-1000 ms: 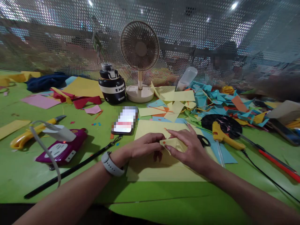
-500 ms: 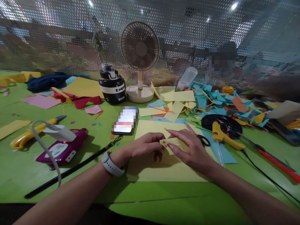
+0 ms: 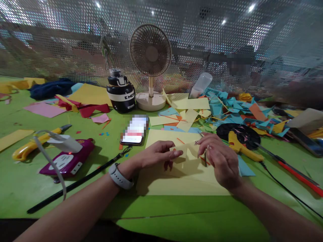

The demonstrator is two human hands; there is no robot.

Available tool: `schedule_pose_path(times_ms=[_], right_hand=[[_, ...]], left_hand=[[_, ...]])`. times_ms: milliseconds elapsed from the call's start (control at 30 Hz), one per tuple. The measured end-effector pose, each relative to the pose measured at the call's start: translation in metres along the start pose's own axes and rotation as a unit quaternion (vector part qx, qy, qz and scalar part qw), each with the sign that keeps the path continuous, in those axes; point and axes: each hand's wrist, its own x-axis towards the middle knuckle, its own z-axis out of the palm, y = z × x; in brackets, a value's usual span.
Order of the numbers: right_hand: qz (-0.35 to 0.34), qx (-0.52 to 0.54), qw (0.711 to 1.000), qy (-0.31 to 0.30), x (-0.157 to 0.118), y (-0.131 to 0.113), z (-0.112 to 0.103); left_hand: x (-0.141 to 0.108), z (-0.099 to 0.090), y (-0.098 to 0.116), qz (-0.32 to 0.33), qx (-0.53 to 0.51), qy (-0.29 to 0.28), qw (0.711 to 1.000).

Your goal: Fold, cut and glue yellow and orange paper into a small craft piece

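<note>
While the left hand (image 3: 158,154) sits at the middle of the frame, I see its thumb pressed down over a small piece of yellow paper (image 3: 186,152), fingers closed behind it. Orange marks show on that paper beside the thumb. Right of centre, the right hand (image 3: 205,149) has its fingers curled and drawn together around a slim dark item (image 3: 205,159), too covered for me to name. Its fingertips are close to the paper's right end; from where I watch, I can't tell whether they touch it.

Below both hands I have a larger yellow sheet (image 3: 176,186) on the green table (image 3: 156,208), an orange strip (image 3: 180,140) lying on it just past the left hand. To the right of the right hand, a yellow glue gun (image 3: 246,149) rests over the edge of a black disc (image 3: 254,137). A phone (image 3: 134,129) with a lit, blurred screen lies left of the sheet. At upper centre I get a fan (image 3: 151,53), a dark bottle (image 3: 122,101) just beside its base.
</note>
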Motion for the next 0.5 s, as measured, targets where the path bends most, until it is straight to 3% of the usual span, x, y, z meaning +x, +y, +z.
schedule_pose_path(times_ms=[100, 367, 500], right_hand=[[-0.016, -0.072, 0.997, -0.007, 0.002, 0.004, 0.006], [-0.028, -0.171, 0.973, -0.151, 0.000, 0.019, 0.015], [-0.018, -0.176, 0.972, -0.157, 0.000, 0.018, 0.015]], left_hand=[[0.003, 0.001, -0.005, 0.014, 0.010, -0.007, 1.000], [0.003, 0.001, -0.008, 0.024, 0.034, -0.043, 0.998], [0.003, 0.001, -0.008, 0.023, 0.031, -0.052, 0.998]])
